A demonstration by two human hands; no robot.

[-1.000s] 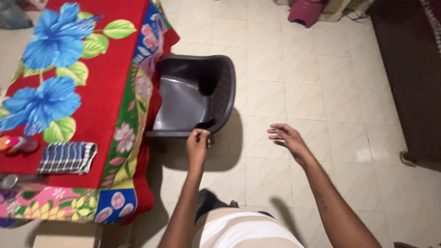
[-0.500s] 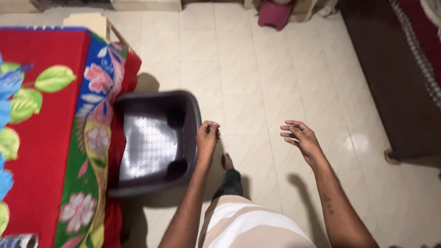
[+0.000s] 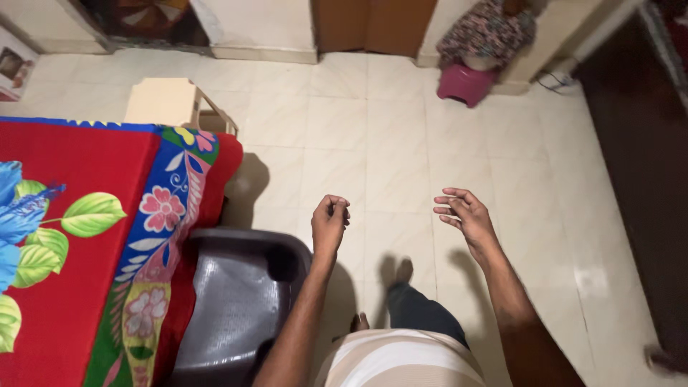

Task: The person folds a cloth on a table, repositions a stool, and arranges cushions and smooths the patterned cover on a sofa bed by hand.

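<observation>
My left hand is raised in front of me with its fingers curled into a loose fist, holding nothing that I can see. It hovers just above the right rim of a dark grey plastic chair that stands by the table. My right hand is held out over the tiled floor with its fingers spread and slightly bent, empty. My leg in dark trousers steps forward below the hands.
A table under a red floral cloth fills the left side, with a pale wooden stool behind it. A pink plastic stool stands by the far wall. Dark wooden furniture lines the right. Cream floor tiles stretch ahead.
The view has moved forward and lifted: the chair slid from ahead of me to my lower left. My left hand has come off the chair rim. Both hands keep their poses.
</observation>
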